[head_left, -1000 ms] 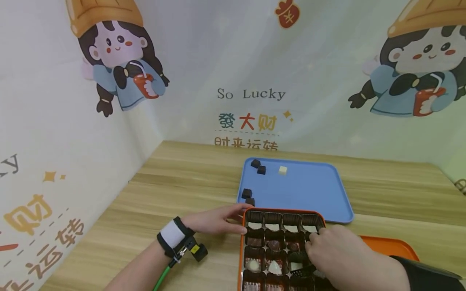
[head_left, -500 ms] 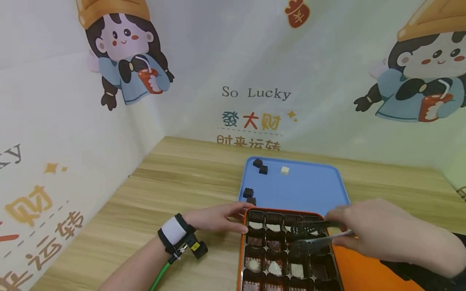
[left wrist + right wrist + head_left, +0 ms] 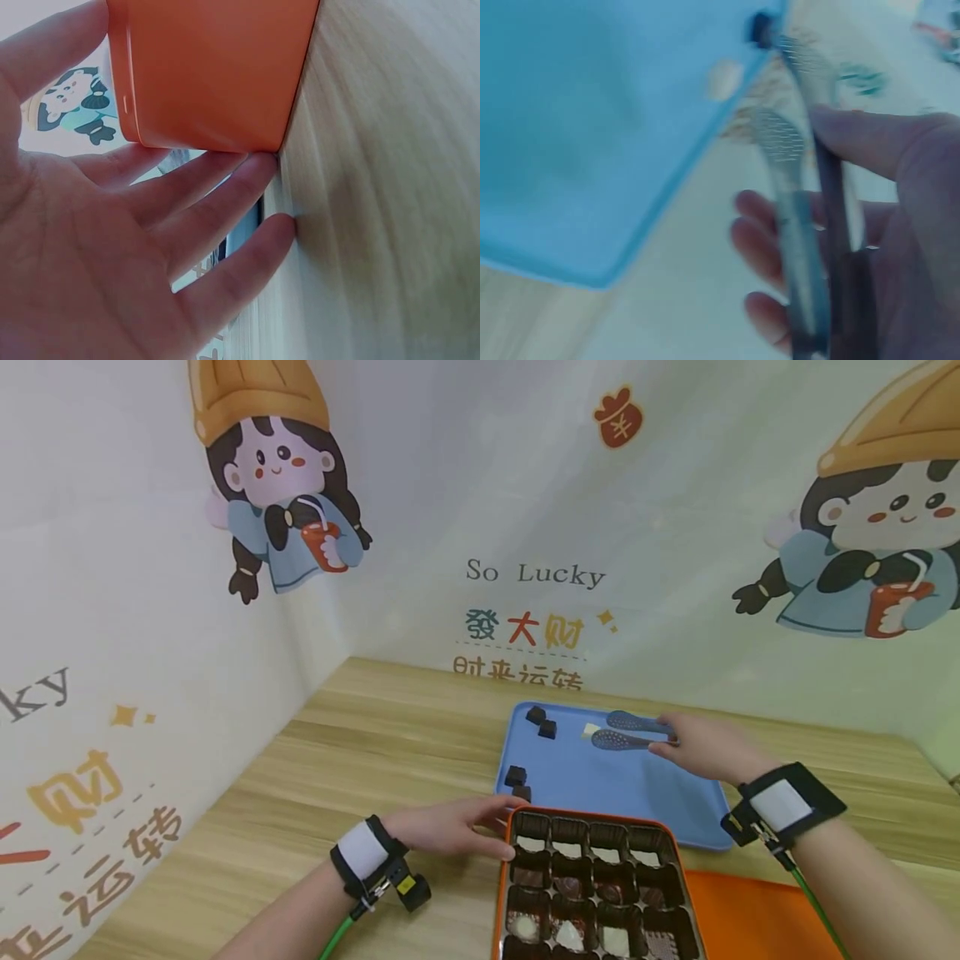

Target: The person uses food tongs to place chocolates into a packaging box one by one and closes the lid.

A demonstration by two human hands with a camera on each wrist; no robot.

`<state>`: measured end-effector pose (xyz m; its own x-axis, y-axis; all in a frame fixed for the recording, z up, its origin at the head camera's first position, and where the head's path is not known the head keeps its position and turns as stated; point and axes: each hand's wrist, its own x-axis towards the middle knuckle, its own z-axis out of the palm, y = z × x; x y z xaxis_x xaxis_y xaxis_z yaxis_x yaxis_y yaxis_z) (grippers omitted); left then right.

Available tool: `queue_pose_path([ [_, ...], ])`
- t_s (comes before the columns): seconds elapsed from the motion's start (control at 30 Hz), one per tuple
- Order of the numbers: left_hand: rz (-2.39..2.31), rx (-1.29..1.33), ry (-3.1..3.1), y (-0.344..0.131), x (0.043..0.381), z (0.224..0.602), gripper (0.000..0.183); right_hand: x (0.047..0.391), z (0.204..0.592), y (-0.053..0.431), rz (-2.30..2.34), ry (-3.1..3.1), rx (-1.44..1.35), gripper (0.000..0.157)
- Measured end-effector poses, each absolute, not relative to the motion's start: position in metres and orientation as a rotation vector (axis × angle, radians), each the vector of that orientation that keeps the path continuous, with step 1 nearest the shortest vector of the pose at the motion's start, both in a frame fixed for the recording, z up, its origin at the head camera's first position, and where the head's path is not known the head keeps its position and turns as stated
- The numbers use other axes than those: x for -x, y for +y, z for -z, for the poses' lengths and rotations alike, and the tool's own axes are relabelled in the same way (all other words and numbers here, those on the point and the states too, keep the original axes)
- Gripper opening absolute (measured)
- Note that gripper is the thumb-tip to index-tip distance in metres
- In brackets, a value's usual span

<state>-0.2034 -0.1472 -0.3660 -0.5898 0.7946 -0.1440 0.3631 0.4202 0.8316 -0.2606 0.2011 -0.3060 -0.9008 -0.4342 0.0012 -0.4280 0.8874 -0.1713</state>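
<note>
My left hand (image 3: 450, 831) lies along the left side of an orange box (image 3: 210, 75), fingers spread and nearly straight, fingertips touching its corner. Inside the box, a brown plastic insert holds white and dark chocolates in several of its cells. My right hand (image 3: 705, 747) grips a pair of serving tongs (image 3: 618, 741) over the blue tray (image 3: 570, 785). The tongs' perforated tips stand apart, beside a white chocolate (image 3: 589, 730) on the tray; nothing shows between them. In the right wrist view, the thumb and curled fingers hold the tongs' arms (image 3: 799, 247).
Dark chocolate cubes lie along the blue tray's left side, two at the back (image 3: 536, 715) and two nearer the box (image 3: 515, 775). A flat orange tray or lid (image 3: 757, 918) lies right of the box. A printed curtain (image 3: 420, 510) hangs behind the wooden table (image 3: 315, 777).
My right hand has lifted the tongs out of the box and carried them forward over the blue tray. The left hand stays at the box. The head view has shifted slightly.
</note>
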Motion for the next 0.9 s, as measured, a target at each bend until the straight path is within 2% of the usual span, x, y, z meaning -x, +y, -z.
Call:
queue_pose_path([
  [0.17, -1.064, -0.974, 2.147, -0.148, 0.203, 0.367, 0.062, 0.286, 0.316, 0.192, 0.114, 3.066, 0.760, 0.028],
  [0.37, -1.051, -0.975, 2.154, -0.148, 0.203, 0.365, 0.063, 0.298, 0.318, 0.185, -0.021, 3.077, 0.743, 0.034],
  [0.53, -1.047, -0.969, 2.148, -0.146, 0.203, 0.365, 0.062, 0.302, 0.322, 0.186, -0.026, 3.074, 0.768, 0.028],
  [0.9, -1.046, -0.947, 2.158, -0.147, 0.204, 0.364, 0.062, 0.301, 0.341, 0.193, 0.047, 3.183, 0.792, 0.028],
])
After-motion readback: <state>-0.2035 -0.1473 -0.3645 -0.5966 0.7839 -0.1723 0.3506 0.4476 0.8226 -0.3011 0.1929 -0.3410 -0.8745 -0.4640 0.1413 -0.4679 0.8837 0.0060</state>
